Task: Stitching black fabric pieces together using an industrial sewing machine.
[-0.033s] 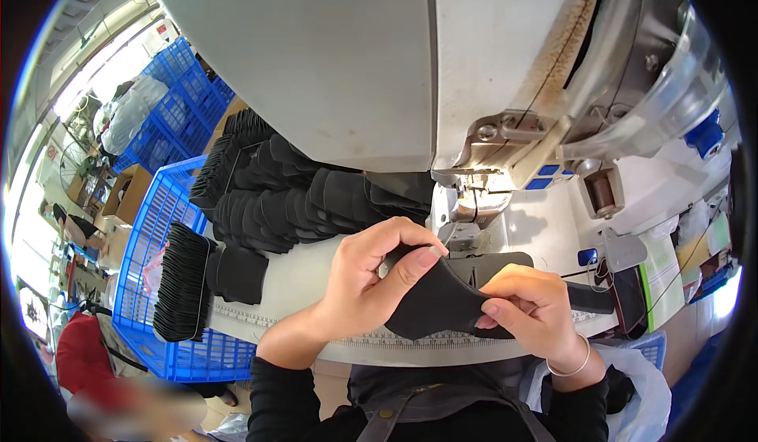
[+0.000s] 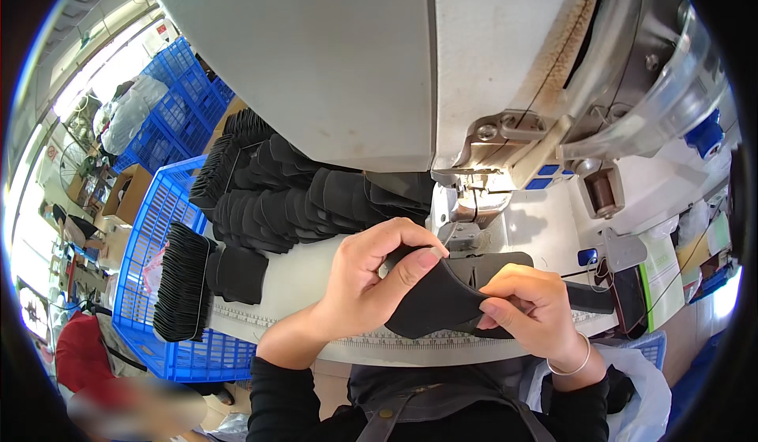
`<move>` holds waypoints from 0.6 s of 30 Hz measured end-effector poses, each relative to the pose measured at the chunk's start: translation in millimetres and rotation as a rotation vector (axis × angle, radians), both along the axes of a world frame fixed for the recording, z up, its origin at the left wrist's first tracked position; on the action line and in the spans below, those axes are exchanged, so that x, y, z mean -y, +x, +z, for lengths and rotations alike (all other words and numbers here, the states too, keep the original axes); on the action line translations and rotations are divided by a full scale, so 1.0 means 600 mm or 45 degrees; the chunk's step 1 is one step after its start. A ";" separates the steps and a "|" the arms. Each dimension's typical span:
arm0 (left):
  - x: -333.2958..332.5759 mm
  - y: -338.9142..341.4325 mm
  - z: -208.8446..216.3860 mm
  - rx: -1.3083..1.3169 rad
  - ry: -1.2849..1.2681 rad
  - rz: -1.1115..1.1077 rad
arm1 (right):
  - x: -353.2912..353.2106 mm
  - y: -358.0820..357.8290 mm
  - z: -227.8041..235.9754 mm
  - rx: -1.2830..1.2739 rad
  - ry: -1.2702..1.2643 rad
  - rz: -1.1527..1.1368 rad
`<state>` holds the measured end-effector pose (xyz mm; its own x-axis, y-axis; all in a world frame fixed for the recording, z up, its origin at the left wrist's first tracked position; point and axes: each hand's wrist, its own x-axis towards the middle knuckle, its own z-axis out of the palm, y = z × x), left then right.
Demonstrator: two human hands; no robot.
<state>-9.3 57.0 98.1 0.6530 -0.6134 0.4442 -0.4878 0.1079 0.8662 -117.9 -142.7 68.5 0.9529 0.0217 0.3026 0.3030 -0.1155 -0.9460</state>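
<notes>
A curved black fabric piece (image 2: 430,301) is stretched between my hands in front of the sewing machine's needle area (image 2: 475,209). My left hand (image 2: 377,278) pinches its upper left edge between thumb and forefinger. At its right corner, the thumb and fingers of my right hand (image 2: 527,306) are closed on it. Beneath and behind it, another dark piece (image 2: 505,265) lies by the presser foot, partly covered by the piece and my hand. A thread runs down near my left fingertips. Rows of similar black pieces (image 2: 316,205) lie left of the needle.
A blue plastic basket (image 2: 130,300) stands at the left, with a stack of black pieces (image 2: 183,284) beside it. The machine's large white head (image 2: 316,55) overhangs the work. A ruler strip (image 2: 379,339) follows the table's front edge. At the right are a thread spool (image 2: 602,193) and papers (image 2: 662,272).
</notes>
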 end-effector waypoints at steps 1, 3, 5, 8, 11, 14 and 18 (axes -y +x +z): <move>0.000 0.000 -0.001 0.001 -0.001 0.001 | 0.002 0.001 0.003 0.107 -0.215 -0.033; 0.003 0.002 -0.004 0.021 0.008 0.044 | -0.002 0.003 0.006 0.217 -0.431 -0.066; 0.012 0.010 -0.005 -0.021 0.100 0.097 | -0.017 0.004 0.003 0.621 -0.928 -0.438; 0.023 0.028 -0.017 -0.159 0.127 0.118 | -0.014 0.010 -0.006 0.355 -0.649 -0.397; 0.024 0.037 -0.021 -0.360 0.285 0.078 | -0.005 0.020 -0.019 0.234 -0.421 -0.370; 0.039 0.055 -0.023 -0.310 0.236 0.025 | 0.000 0.024 -0.015 0.086 -0.215 -0.301; 0.052 0.072 -0.024 -0.347 0.093 -0.045 | 0.001 0.029 -0.010 -0.073 0.125 -0.189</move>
